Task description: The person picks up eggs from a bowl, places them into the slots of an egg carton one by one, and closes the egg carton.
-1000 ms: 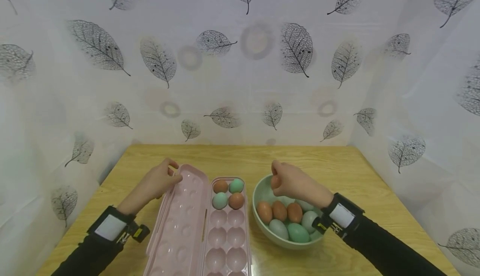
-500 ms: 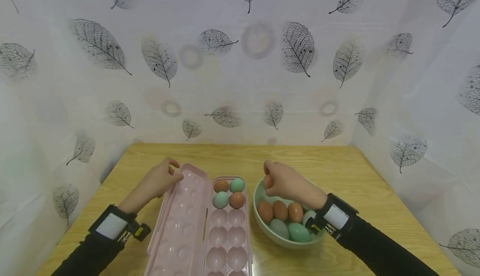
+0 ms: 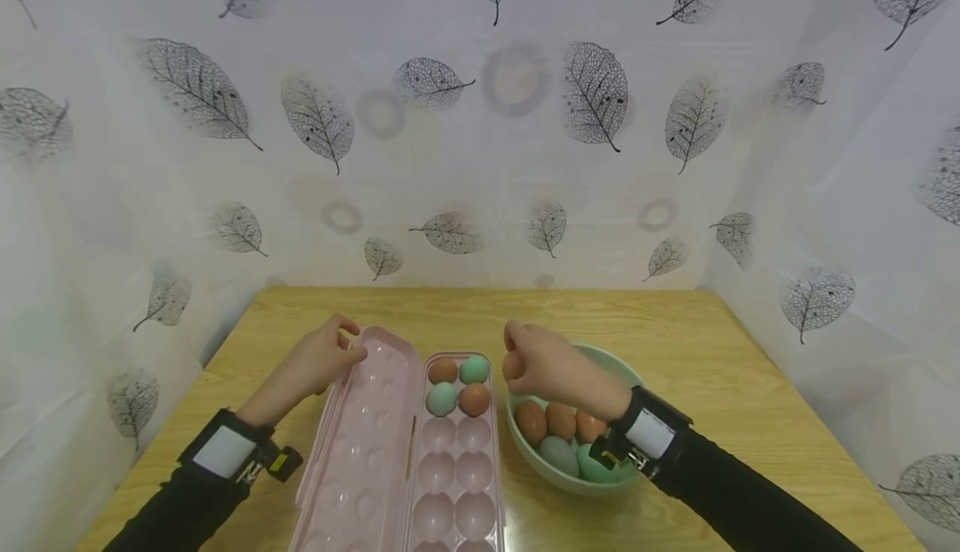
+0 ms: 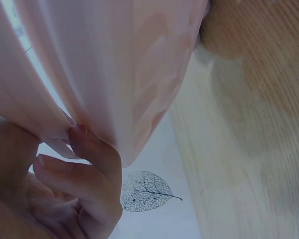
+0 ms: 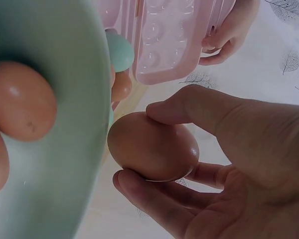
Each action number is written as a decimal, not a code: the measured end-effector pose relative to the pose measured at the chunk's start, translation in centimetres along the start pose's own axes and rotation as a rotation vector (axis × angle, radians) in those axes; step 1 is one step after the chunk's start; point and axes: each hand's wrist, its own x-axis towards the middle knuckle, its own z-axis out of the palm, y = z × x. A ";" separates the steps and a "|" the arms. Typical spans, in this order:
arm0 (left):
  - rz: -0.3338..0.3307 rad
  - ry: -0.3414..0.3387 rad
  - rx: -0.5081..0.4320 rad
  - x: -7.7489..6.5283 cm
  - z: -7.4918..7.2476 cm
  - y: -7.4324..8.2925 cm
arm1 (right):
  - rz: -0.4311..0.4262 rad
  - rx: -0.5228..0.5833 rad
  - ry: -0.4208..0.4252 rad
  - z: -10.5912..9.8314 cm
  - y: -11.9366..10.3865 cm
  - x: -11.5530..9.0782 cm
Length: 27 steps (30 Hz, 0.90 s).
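Note:
My right hand (image 3: 566,373) holds a brown egg (image 5: 153,146) between thumb and fingertips, over the left rim of the pale green bowl (image 3: 543,473). Brown, grey and green eggs lie in that bowl, some hidden under the hand. Left of it is an open pink egg carton (image 3: 453,460); its far four pockets carry two brown eggs and two light green ones, and the pockets nearer me show bare. With its fingers curled at the far left corner of the raised carton lid (image 3: 356,452), my left hand (image 3: 311,364) grips the lid's edge.
Everything stands on a light wood table (image 3: 697,385). A white sheet (image 3: 465,168) printed with dark leaves closes off the back and both sides. The carton runs out of view at the bottom. Each wrist wears a strapped camera (image 3: 281,462).
My right hand has moved left with the brown egg, from over the bowl to its left rim near the carton. The left hand has stayed at the lid.

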 end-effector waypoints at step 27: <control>0.000 0.003 -0.005 0.0 0.0 0.0 | -0.117 -0.009 -0.008 3.5 -3.6 1.9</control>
